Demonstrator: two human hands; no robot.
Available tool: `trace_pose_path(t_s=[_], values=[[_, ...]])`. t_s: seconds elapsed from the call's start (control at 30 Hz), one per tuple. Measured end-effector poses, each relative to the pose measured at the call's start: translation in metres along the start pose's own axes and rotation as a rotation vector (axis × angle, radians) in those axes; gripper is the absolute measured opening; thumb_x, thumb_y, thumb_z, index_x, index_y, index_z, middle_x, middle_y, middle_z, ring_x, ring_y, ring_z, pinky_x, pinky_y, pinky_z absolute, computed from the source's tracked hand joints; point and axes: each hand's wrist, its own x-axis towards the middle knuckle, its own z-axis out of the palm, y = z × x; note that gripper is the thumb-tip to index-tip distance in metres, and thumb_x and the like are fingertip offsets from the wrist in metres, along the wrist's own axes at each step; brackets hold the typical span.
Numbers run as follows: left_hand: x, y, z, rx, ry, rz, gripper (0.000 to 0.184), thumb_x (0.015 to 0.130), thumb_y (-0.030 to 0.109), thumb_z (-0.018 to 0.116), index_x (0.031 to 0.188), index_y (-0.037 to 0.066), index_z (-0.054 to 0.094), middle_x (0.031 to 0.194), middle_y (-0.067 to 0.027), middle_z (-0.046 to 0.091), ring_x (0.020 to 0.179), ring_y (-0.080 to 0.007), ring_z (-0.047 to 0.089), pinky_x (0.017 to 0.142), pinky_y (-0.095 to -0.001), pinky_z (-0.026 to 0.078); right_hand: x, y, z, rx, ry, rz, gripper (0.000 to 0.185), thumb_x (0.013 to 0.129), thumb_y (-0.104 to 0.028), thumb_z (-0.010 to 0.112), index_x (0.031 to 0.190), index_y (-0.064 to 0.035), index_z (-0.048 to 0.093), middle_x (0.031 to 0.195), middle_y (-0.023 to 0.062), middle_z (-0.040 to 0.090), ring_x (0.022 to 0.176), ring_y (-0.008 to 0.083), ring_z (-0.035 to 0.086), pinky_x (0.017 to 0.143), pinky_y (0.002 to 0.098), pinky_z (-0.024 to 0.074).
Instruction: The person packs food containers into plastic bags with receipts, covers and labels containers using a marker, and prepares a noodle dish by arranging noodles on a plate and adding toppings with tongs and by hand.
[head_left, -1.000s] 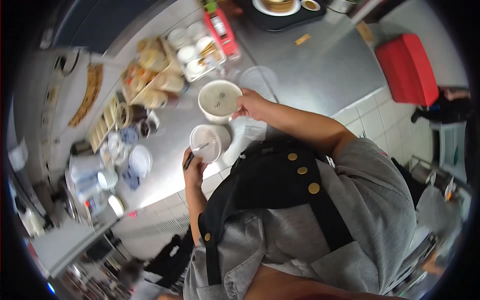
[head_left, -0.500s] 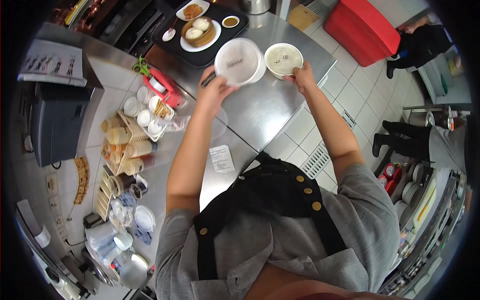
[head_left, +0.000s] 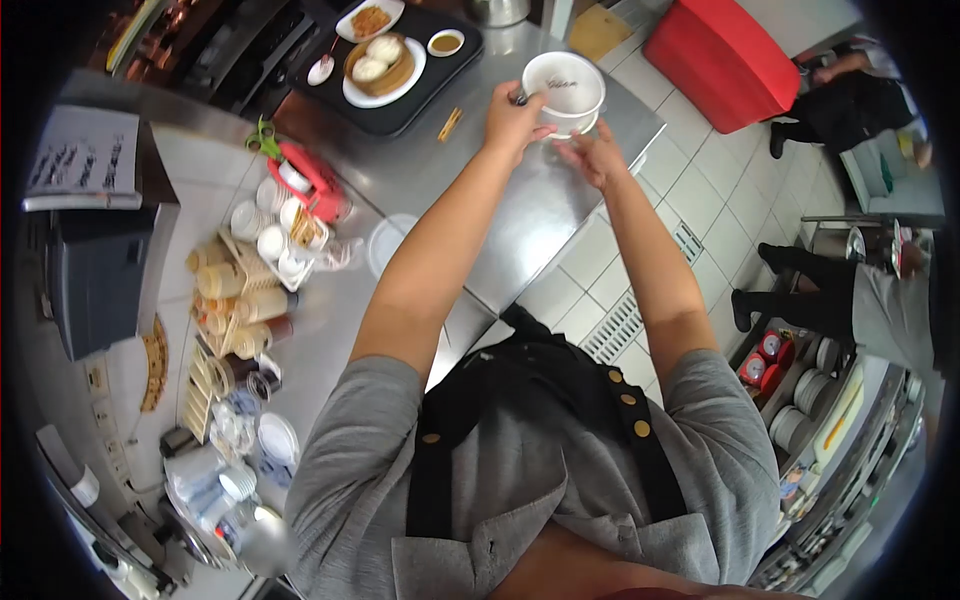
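Observation:
A white paper bowl with dark writing on its lid [head_left: 566, 84] is at the top right of the steel counter [head_left: 505, 215]. Below it the rim of a second bowl [head_left: 578, 130] shows, so one sits on top of the other. My left hand [head_left: 512, 125] is closed at the left side of the lidded bowl, with a dark pen [head_left: 518, 98] between its fingers. Close to the lower bowl, my right hand [head_left: 597, 155] has its fingers apart. Whether its fingertips still touch the rim is hard to tell.
A black tray [head_left: 400, 105] with a bamboo steamer [head_left: 378, 68] lies left of the bowls. Sauce bottles [head_left: 225, 280], a red holder [head_left: 315, 185] and stacked cups line the left side. A red bin [head_left: 720, 65] and two people [head_left: 840, 105] are at the right.
My left hand has moved right and up with the lidded bowl, which now sits over the other bowl. My right hand has loosened its fingers from the lower bowl. The camera view has shifted.

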Motion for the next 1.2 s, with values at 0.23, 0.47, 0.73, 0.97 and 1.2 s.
trace_pose_path(t_s=[0.23, 0.47, 0.73, 0.97, 1.2], values=[[-0.102, -0.046, -0.171, 0.668, 0.309, 0.567, 0.03, 0.1, 0.031, 0.056, 0.113, 0.009, 0.07, 0.106, -0.0072, 0.064, 0.065, -0.0161, 0.062, 0.063, -0.0276, 0.05, -0.064, 0.102, -0.01, -0.495, 0.158, -0.239, 0.04, 0.097, -0.008, 0.061, 0.134, -0.0113, 0.047, 0.103, 0.0114, 0.067, 0.088, 0.0203, 0.068, 0.069, 0.0352, 0.0578], [-0.281, -0.069, -0.293, 0.504, 0.431, 0.057, 0.029, 0.087, -0.001, 0.053, 0.109, 0.008, 0.069, 0.087, -0.0061, 0.069, 0.065, -0.0143, 0.059, 0.061, -0.0303, 0.049, -0.165, 0.178, 0.095, -1.338, -1.293, -0.831, 0.035, 0.081, -0.006, 0.072, 0.114, -0.0155, 0.066, 0.135, 0.0016, 0.058, 0.131, 0.0254, 0.05, 0.104, 0.0441, 0.044], [-0.369, -0.141, -0.251, 1.053, 0.468, -0.374, 0.07, 0.081, 0.003, 0.056, 0.144, 0.026, 0.038, 0.095, -0.0232, 0.071, 0.087, -0.0438, 0.069, 0.076, -0.0531, 0.053, -0.189, 0.213, 0.116, -1.679, -1.628, -0.671, 0.059, 0.085, -0.031, 0.074, 0.141, -0.0316, 0.056, 0.163, 0.0043, 0.026, 0.153, 0.0289, 0.017, 0.123, 0.0576, 0.0126], [-0.365, -0.146, -0.225, 1.11, 0.501, -0.269, 0.062, 0.085, 0.012, 0.062, 0.142, 0.027, 0.043, 0.1, -0.0161, 0.073, 0.087, -0.0398, 0.071, 0.073, -0.0505, 0.056, -0.181, 0.217, 0.104, -1.598, -1.634, -0.582, 0.061, 0.085, -0.027, 0.074, 0.142, -0.0347, 0.054, 0.168, -0.0016, 0.015, 0.156, 0.0217, 0.008, 0.125, 0.0562, 0.0039], [-0.363, -0.149, -0.217, 1.309, 0.42, -0.234, 0.054, 0.086, 0.012, 0.06, 0.138, 0.027, 0.051, 0.105, -0.0125, 0.073, 0.084, -0.0361, 0.072, 0.069, -0.0476, 0.057, -0.182, 0.214, 0.108, -1.668, -1.644, -0.577, 0.057, 0.085, -0.027, 0.075, 0.139, -0.0331, 0.057, 0.168, -0.0014, 0.016, 0.155, 0.0224, 0.008, 0.124, 0.0566, 0.0042]])
